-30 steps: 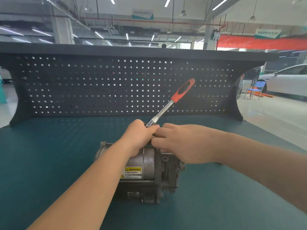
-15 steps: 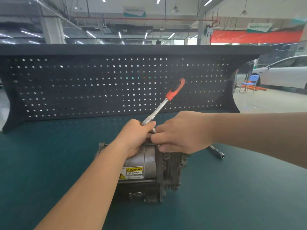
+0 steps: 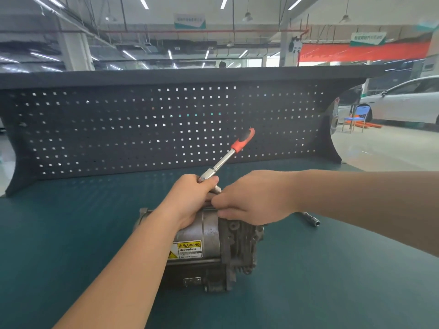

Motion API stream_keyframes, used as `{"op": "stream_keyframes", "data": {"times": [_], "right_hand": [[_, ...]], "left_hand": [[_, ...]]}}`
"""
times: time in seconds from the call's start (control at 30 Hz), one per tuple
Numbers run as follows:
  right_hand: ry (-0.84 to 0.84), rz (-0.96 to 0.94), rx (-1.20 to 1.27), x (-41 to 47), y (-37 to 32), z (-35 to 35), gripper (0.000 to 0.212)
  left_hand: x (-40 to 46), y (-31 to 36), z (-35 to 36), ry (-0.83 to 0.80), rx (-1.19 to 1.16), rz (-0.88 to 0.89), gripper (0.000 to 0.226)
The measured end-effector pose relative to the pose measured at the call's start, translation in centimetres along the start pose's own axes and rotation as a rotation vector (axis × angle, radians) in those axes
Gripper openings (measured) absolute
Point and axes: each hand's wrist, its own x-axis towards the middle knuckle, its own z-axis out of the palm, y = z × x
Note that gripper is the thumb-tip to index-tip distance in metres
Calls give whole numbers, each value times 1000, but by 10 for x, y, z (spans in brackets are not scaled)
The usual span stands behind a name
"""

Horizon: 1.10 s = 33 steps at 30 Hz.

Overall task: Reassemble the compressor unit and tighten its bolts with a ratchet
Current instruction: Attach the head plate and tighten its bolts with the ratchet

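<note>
L hand (image 3: 192, 198) is curled tight round the head end of the ratchet (image 3: 222, 161), thumb over the chrome neck, so the grip sits right at the tool's working end and not on the handle. Just beside it, touching or nearly so, the R hand (image 3: 255, 201) has its fingers curled down at the top edge of the compressor (image 3: 213, 243); it looks to be pinching something small there, prob the socket or a bolt, but the fingertips hide it, so can't tell what, if anything, it holds. Both hands meet over the top of the compressor, approx where the round body joins the ribbed end cover. From that grip the ratchet's long axis runs up and away to the R, orange grip (image 3: 243, 140) free in the air in front of the pegboard (image 3: 118, 129), nobody holding it. Compressor lies on its side on the green bench (image 3: 71, 233), long axis L-R, warning label facing the camera, end cover to the R. A loose socket extension (image 3: 311, 219) lies on the bench further R, well apart from both hands. My read: socket is being seated on a top bolt; to swing, the R hand is nearer the handle, which lies up-R of it.
</note>
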Motion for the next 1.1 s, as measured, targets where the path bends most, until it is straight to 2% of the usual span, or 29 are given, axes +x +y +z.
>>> {"op": "stream_keyframes", "data": {"times": [0.07,0.13,0.3,0.43,0.47,0.53,0.63,0.73,0.8,0.9,1.0,1.1], "right_hand": [[45,65,-33,3,-5,3,42],[73,119,-58,1,-4,4,51],[25,39,19,0,0,2,29],[90,163,-1,2,-6,6,53],[92,160,-6,0,-4,5,52],[59,101,34,-6,0,2,36],[41,46,32,-4,-1,3,32],[119,109,-40,1,-6,5,49],[151,119,-89,-2,-3,3,52],[58,77,32,-5,1,1,26],[87,117,78,1,-12,7,42],[192,301,216,2,-3,4,61]], "left_hand": [[-1,0,0,-6,-21,7,22],[-1,0,0,4,-35,14,18],[-2,0,-1,-22,5,30,20],[0,0,-2,-5,-2,21,17],[0,0,-2,-4,0,21,16],[-1,0,-2,-5,4,24,16],[-2,1,-1,-16,6,20,18],[-2,2,-1,-5,18,20,17],[-3,3,0,4,22,22,17],[-5,4,1,-2,17,24,18],[-7,5,0,-22,-13,13,18],[-5,5,0,-1,-45,-21,19]]}}
